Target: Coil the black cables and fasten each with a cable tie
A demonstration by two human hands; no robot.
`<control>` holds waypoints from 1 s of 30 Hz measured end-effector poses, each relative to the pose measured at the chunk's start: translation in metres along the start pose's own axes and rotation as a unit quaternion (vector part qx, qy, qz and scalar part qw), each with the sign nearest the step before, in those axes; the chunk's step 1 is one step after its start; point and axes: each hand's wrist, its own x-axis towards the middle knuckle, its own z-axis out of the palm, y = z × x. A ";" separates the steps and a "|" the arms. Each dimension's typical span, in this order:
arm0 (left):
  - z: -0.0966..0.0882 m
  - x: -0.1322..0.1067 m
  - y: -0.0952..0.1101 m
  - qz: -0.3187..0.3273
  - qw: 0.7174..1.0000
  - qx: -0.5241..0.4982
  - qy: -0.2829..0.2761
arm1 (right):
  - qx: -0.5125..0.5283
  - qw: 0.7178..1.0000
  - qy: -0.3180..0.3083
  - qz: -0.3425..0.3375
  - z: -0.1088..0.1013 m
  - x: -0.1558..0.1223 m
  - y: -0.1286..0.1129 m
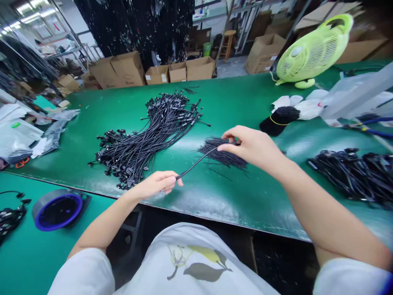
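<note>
Because the green table is shared by several loose heaps, each seems set apart so that its strands do not mix with the next. At the near left, a round blue-rimmed piece rests beside a clump of black cables, while clear plastic bags lie farther back, probably pushed aside to leave working room.

Left of centre, a large bundle of cables spreads out, its strands running roughly one way with their ends gathered at two sides, presumably so that single pieces come away without tangling. Just to its right and nearer, the left hand pinches one end of a dark cord between thumb and fingers. The cord slants toward the far right in a slight bow, so the hold looks light rather than taut.

Its other end is pinched between the thumb and forefinger of the right hand, above a pile of thin black strips, which seems placed there for easy reach. Farther right lie a black bundle bound with a yellow band, likely to hold it together, then another heap of cables; a green fan stands behind.
</note>
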 end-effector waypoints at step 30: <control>0.039 0.027 -0.026 0.120 0.964 -0.213 0.104 | 0.519 0.851 0.017 0.082 0.092 -0.021 -0.066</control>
